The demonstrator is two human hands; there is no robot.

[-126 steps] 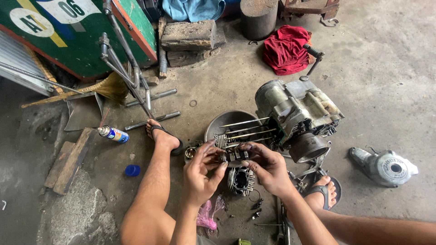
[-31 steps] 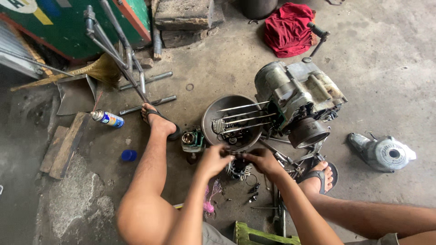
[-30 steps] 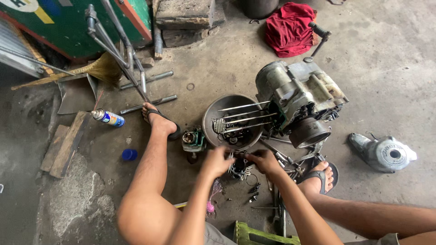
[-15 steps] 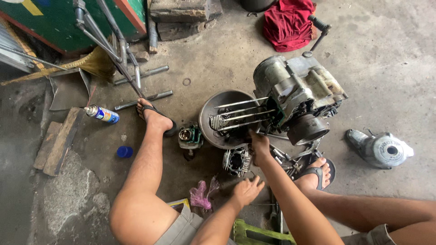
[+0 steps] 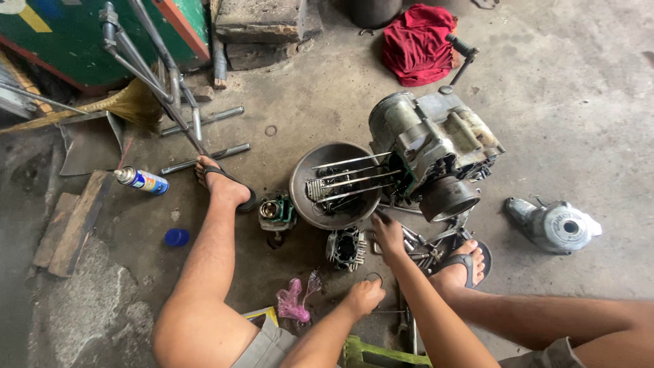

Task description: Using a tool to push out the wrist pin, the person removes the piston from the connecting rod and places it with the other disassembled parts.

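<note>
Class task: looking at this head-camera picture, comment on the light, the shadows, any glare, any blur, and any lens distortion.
Head view: soft, even daylight with no hard shadows; the left edge by the dustpan is darker. Mild sheen on the silver engine cover, no strong glare. Wide-angle lens stretches the knees at the bottom corners. The engine block is sharp; the left hand is slightly soft, the right hand clearer.

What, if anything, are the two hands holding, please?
The left hand pinches a thin ring by its rim; the right hand grips nothing that shows.
</note>
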